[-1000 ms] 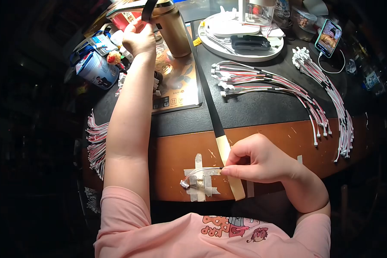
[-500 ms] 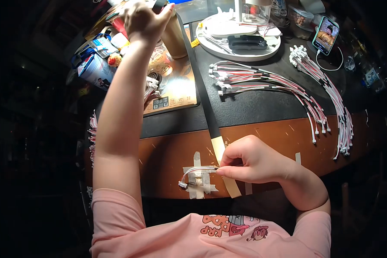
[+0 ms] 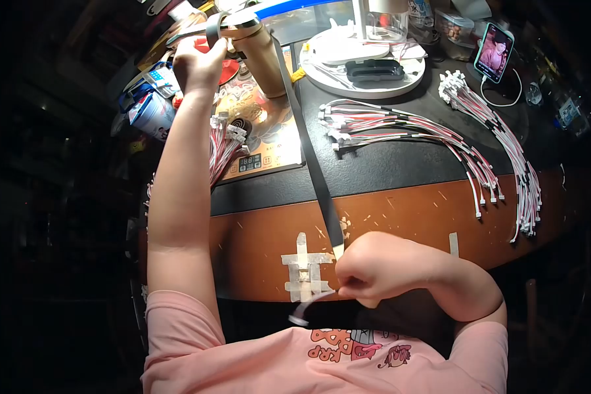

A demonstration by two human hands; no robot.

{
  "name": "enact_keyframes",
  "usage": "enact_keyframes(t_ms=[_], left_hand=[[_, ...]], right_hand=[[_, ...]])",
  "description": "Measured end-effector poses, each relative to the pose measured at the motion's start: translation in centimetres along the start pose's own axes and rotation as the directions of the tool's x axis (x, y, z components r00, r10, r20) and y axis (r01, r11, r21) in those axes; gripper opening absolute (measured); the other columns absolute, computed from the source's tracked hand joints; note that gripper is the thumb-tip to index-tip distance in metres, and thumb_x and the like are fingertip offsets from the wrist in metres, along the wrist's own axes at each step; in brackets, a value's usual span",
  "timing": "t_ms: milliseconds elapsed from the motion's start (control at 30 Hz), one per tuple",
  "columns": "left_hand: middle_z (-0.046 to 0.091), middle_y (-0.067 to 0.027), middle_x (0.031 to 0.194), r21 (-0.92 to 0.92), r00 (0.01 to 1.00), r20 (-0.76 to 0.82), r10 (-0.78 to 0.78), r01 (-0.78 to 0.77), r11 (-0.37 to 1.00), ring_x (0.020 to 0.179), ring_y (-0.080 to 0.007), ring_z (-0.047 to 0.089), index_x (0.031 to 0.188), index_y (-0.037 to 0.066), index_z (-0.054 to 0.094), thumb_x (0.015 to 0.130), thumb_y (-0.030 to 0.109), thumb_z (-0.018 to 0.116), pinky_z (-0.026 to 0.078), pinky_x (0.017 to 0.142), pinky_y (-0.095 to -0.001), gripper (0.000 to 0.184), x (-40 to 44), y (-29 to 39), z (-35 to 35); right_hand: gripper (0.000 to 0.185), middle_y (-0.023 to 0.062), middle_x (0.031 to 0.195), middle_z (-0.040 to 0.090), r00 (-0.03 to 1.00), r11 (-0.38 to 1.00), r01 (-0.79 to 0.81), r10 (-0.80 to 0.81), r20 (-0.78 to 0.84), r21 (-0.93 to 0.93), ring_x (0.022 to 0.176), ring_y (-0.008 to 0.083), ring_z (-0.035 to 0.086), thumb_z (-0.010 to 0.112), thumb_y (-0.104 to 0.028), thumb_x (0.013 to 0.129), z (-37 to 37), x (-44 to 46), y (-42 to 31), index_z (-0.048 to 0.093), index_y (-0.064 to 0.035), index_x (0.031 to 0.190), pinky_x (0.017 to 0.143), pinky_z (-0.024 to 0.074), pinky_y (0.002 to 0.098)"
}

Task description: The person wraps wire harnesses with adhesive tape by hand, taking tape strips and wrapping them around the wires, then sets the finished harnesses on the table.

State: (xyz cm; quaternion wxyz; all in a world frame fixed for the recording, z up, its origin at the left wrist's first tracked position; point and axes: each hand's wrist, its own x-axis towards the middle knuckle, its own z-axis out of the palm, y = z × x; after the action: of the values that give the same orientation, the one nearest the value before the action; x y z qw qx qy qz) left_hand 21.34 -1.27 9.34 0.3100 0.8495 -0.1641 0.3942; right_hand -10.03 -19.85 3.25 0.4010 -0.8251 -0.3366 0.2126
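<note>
At far left, a blue-and-white tub (image 3: 152,117) among small clutter, partly in shadow. Next, raised high on a bare arm, the left hand (image 3: 200,62), with fingers curled just under a dark loop (image 3: 213,29); impossible to tell from here whether clamped on it or only touching. Beside and partly behind the forearm, a bunch of red and white cables (image 3: 226,146), plugs upward, resting on a gold hotplate (image 3: 284,152) with a small number display at its near edge. Standing at the back of that, a gold flask (image 3: 262,62), with a dark top. Nearer, stuck flat to the brown part of the worktop (image 3: 262,226), a criss-cross of pale tape (image 3: 302,259). Just below it, beyond the near edge, a short cable (image 3: 316,299), with a blurred white plug at its free end. Slanting down the middle beside the hotplate, a long black strip (image 3: 316,174), turning cream close to the right hand (image 3: 379,266). Closed there in a fist, with fingertips together on the other end of the short cable. Farther back, a round white tray (image 3: 410,84) carrying a black case (image 3: 374,70). Before the tray, a fanned bunch of wires (image 3: 407,123); farther right, a longer white bundle (image 3: 499,141); behind that, a lit phone (image 3: 494,52) propped upright, with a white lead attached
</note>
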Motion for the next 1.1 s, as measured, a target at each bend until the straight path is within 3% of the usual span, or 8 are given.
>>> enact_keyframes(t_ms=[67,267,400,500,567,633,900,1100], left_hand=[[0.068,-0.0090,0.080,0.025,0.998,0.000,-0.069,0.069,0.997,0.069,-0.0208,0.062,0.097,0.001,0.066,0.070,0.030,0.074,0.048,0.063,-0.0265,0.041,-0.9,0.4,0.3],[0.066,-0.0092,0.073,-0.106,0.980,0.086,-0.179,0.188,0.976,0.065,-0.0202,0.061,0.091,-0.001,0.065,0.069,0.033,0.075,0.048,0.060,-0.0274,0.041,-1.7,0.0,1.2],[0.062,-0.0093,0.067,0.067,0.967,-0.219,-0.133,0.151,0.986,0.060,-0.0192,0.058,0.083,-0.001,0.062,0.069,0.036,0.073,0.047,0.059,-0.0273,0.041,-1.7,0.1,2.4],[0.059,-0.0093,0.066,-0.188,0.945,-0.102,-0.310,0.288,0.939,0.060,-0.0181,0.056,0.079,-0.001,0.058,0.067,0.044,0.072,0.045,0.057,-0.0270,0.049,-3.5,1.0,1.8],[0.062,-0.0097,0.071,-0.212,0.931,0.299,-0.209,0.279,0.937,0.058,-0.0169,0.056,0.089,-0.004,0.061,0.069,0.048,0.072,0.046,0.054,-0.0272,0.056,-5.4,1.7,2.4],[0.064,-0.0110,0.075,-0.090,0.703,0.642,-0.307,0.466,0.880,0.060,-0.0151,0.056,0.096,-0.006,0.063,0.074,0.041,0.073,0.047,0.053,-0.0275,0.053,-6.5,4.6,2.2],[0.067,-0.0106,0.078,-0.337,0.912,0.260,-0.317,0.393,0.855,0.062,-0.0156,0.060,0.094,-0.005,0.066,0.082,0.030,0.067,0.049,0.058,-0.0264,0.037,-8.3,3.8,7.2],[0.068,-0.0095,0.078,-0.197,0.985,0.094,-0.144,0.160,0.967,0.061,-0.0169,0.061,0.094,-0.003,0.066,0.082,0.026,0.067,0.050,0.059,-0.0271,0.032,-6.9,3.5,8.1]], right_hand=[[0.009,0.0090,0.067,0.064,0.976,0.997,-0.051,0.063,0.210,-0.064,0.056,0.0285,0.056,0.064,-0.012,0.075,0.4,0.3,-0.4,0.065,-0.0036,0.073,0.053,0.0443,0.0348],[0.010,0.0096,0.070,0.065,0.961,0.988,-0.123,0.143,0.239,-0.096,0.061,0.0308,0.059,0.063,-0.014,0.076,1.5,0.8,-0.7,0.066,-0.0042,0.075,0.055,0.0459,0.0363],[0.011,0.0102,0.071,0.065,0.969,0.992,-0.104,0.118,0.217,-0.076,0.062,0.0319,0.060,0.065,-0.015,0.076,1.8,0.7,-0.4,0.066,-0.0041,0.075,0.057,0.0469,0.0370],[0.011,0.0100,0.071,0.065,0.972,0.992,-0.097,0.111,0.206,-0.075,0.062,0.0318,0.060,0.065,-0.015,0.076,1.8,0.6,-0.4,0.066,-0.0041,0.075,0.057,0.0471,0.0371],[0.011,0.0099,0.071,0.065,0.974,0.993,-0.094,0.107,0.198,-0.077,0.062,0.0316,0.060,0.065,-0.015,0.076,1.7,0.6,-0.4,0.065,-0.0041,0.075,0.057,0.0474,0.0372],[0.012,0.0098,0.071,0.065,0.971,0.993,-0.101,0.113,0.210,-0.069,0.062,0.0315,0.060,0.065,-0.016,0.076,1.7,0.6,-0.6,0.065,-0.0041,0.075,0.057,0.0474,0.0371],[0.012,0.0094,0.072,0.066,0.957,0.990,-0.114,0.133,0.259,-0.085,0.064,0.0305,0.060,0.065,-0.016,0.077,1.0,0.6,-0.9,0.066,-0.0043,0.075,0.058,0.0478,0.0365],[0.012,0.0089,0.072,0.066,0.957,0.995,-0.080,0.094,0.274,-0.061,0.064,0.0302,0.060,0.065,-0.017,0.077,1.1,0.4,-0.5,0.066,-0.0047,0.075,0.058,0.0478,0.0360]])
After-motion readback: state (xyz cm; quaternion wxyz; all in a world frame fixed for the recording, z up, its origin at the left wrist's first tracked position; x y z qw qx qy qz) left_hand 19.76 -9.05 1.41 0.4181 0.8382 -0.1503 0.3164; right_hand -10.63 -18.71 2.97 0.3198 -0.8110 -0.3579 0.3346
